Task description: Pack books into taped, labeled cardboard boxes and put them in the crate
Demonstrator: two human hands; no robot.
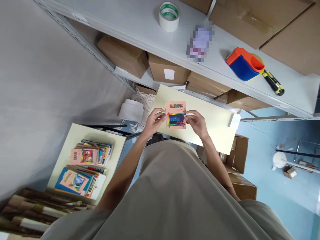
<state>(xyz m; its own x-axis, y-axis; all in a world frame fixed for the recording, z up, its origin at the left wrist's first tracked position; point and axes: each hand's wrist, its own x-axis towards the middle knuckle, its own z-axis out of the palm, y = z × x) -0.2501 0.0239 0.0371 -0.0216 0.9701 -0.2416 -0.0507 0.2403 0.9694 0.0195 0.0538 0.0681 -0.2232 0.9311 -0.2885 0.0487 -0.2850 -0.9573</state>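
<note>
While both hands pinched it, left hand (155,120) and right hand (196,122) at opposite edges, the pink card (175,114) hung over a cream board (215,125); similar cards (83,166) sat stacked well left, none yet added

a card (175,114) sits between both hands, above a board (215,123); books (86,166) lie left.

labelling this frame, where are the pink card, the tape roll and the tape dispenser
pink card (175,114): head view, middle of its face
tape roll (169,16): head view, its top rim
tape dispenser (243,65): head view, its blue body
</note>
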